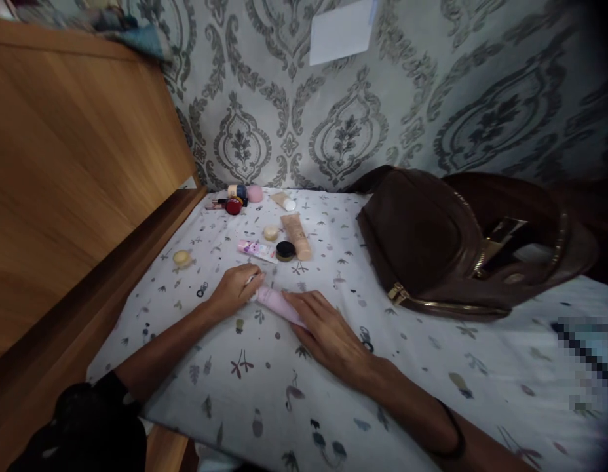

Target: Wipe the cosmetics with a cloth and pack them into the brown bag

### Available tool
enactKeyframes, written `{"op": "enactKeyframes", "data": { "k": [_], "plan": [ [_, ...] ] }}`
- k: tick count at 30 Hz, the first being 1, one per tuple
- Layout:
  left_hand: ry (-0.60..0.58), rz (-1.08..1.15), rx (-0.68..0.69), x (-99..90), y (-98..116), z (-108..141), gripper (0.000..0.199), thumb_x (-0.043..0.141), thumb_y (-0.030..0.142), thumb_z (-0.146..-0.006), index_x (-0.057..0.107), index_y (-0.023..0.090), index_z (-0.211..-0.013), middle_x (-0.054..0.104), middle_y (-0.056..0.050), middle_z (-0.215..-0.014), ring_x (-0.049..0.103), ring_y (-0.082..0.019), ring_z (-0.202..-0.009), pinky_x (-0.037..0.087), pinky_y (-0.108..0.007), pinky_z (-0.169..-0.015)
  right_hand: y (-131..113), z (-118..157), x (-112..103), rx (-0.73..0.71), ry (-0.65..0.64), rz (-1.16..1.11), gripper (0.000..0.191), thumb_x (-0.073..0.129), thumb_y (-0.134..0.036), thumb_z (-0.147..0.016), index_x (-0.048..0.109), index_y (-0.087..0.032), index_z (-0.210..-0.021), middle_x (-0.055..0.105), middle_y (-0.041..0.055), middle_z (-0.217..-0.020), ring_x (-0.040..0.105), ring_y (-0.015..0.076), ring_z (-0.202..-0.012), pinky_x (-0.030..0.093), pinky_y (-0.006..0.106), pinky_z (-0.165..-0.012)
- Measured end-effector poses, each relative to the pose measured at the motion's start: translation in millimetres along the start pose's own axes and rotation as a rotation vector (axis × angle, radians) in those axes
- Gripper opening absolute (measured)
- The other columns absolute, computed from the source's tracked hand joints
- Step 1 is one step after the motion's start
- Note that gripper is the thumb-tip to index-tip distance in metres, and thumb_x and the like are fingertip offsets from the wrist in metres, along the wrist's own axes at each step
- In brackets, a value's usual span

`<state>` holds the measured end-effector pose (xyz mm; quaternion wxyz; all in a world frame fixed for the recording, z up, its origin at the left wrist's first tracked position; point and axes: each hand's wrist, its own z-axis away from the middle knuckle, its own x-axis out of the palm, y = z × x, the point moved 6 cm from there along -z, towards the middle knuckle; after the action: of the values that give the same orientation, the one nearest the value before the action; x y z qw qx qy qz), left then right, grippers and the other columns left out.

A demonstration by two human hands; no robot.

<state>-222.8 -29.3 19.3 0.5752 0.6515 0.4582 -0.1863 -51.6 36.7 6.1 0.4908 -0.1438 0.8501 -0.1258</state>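
A pale pink squeeze tube (277, 303) lies slantwise between my hands, low over the patterned cloth. My left hand (236, 288) has its fingers closed round the tube's white cap end. Around the other end, my right hand (326, 328) wraps its thumb and fingers. Just beyond them rest a small pink and white printed tube (257, 250), a black-lidded jar (285, 250) and a beige tube (296, 236). A small cream-coloured jar (271, 233) stands behind these, and a yellowish round jar (181, 258) sits off to the left.
An unzipped brown leather bag (432, 242) fills the right side. Against the wall are a red round container (233, 206), a pink sponge-like item (255, 193) and a white-capped tube (283, 200). A wooden panel (82, 131) borders the left.
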Motion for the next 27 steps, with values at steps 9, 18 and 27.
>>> {"op": "enactKeyframes", "data": {
  "k": [9,18,27],
  "plan": [
    [-0.176,0.376,-0.333,4.7,-8,-5,0.031,0.054,0.047,-0.085,0.061,0.017,-0.082,0.055,0.003,-0.07,0.05,-0.015,-0.069,0.037,-0.024,-0.063,-6,2,-4,-0.066,0.029,0.076,0.037,0.048,-0.017,-0.094,0.056,-0.018,-0.13,0.064,0.0126,-0.107,0.056,0.0268,-0.095,0.055,0.042,-0.076],
    [-0.064,1.064,-0.534,24.8,0,-2,0.055,0.063,0.068,-0.076,0.061,0.013,-0.082,0.061,-0.001,-0.067,0.052,-0.011,-0.054,0.04,-0.021,-0.049,6,1,-14,0.081,0.092,-0.233,0.037,0.051,-0.03,-0.096,0.054,-0.024,-0.133,0.062,0.0102,-0.11,0.058,0.0243,-0.1,0.053,0.039,-0.085],
    [-0.026,1.235,-0.357,16.5,10,-2,0.049,0.077,0.05,-0.074,0.064,0.017,-0.108,0.067,-0.006,-0.098,0.064,-0.018,-0.081,0.057,-0.029,-0.064,19,3,-17,0.247,0.163,-0.284,0.035,0.052,-0.034,-0.094,0.057,-0.023,-0.127,0.065,0.0104,-0.112,0.061,0.0248,-0.099,0.054,0.041,-0.083]
  ]
}}
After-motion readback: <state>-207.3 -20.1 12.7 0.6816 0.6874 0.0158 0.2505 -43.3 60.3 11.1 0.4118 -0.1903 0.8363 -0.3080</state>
